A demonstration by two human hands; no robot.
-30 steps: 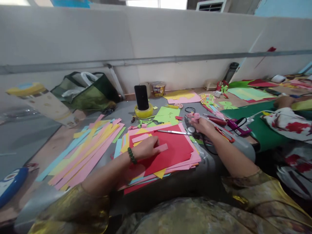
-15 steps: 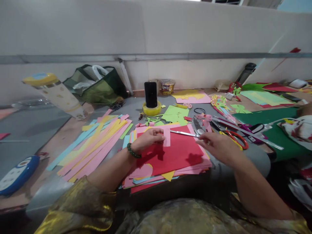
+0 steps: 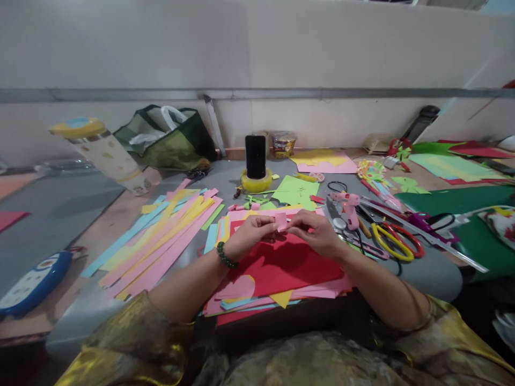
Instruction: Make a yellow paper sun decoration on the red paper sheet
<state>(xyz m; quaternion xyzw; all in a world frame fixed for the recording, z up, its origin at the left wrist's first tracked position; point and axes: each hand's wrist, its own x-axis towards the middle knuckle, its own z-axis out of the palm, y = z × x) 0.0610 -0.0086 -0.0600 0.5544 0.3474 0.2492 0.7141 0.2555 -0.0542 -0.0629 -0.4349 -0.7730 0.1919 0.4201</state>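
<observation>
A small piece of pink paper (image 3: 281,221) is pinched between my two hands, above the stack of coloured paper. My left hand (image 3: 259,228), with a green bead bracelet (image 3: 226,255) at the wrist, grips its left side. Thumb and fingers of my right hand (image 3: 316,231) close on its right side. Under both hands, a red sheet (image 3: 281,268) tops the stack, with pink, yellow and blue edges sticking out. A pink heart-like cutout (image 3: 237,287) lies at the stack's front left.
Paper strips (image 3: 161,236) fan out at left. A phone (image 3: 255,156) stands in a yellow tape roll (image 3: 256,185) behind the stack. To the right lie a pink glue gun (image 3: 350,208), yellow-handled scissors (image 3: 390,244) and a clear stick (image 3: 454,249). A tumbler (image 3: 108,155) stands back left.
My right hand has moved left to meet my left hand at the pink paper. The metal blade beside my right hand no longer shows there. The view has turned slightly.
</observation>
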